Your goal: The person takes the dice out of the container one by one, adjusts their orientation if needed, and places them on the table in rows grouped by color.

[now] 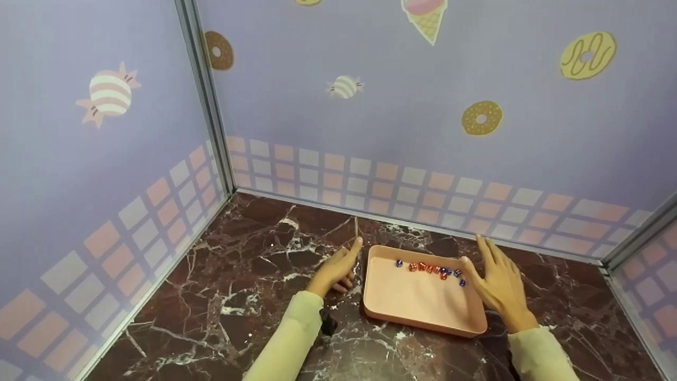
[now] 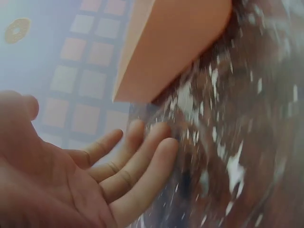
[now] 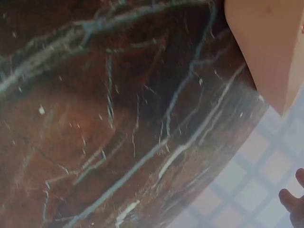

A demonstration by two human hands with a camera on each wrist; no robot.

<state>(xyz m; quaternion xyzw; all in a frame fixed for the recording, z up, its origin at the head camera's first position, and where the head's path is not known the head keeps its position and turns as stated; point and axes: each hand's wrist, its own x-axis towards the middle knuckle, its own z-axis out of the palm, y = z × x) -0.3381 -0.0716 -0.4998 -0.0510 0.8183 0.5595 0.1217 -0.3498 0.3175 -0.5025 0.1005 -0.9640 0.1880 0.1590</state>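
Note:
A shallow peach tray [image 1: 418,301] lies on the table in the head view. Along its far side sit several red dice [image 1: 422,266] and several blue dice [image 1: 457,273]. My left hand [image 1: 336,269] is just left of the tray, apart from it, and holds nothing; the left wrist view shows its fingers [image 2: 137,175] loosely bent with the palm bare. My right hand [image 1: 500,280] is at the tray's right side with fingers extended and thumb over the rim. Whether it touches the rim I cannot tell. Only a few fingertips [image 3: 290,202] show in the right wrist view.
The dark marbled table [image 1: 211,317] runs up to a purple back wall [image 1: 338,127] printed with sweets and squares. A left wall [image 1: 79,185] meets it at a metal corner post [image 1: 209,95]. Another wall [image 1: 653,296] stands at the right.

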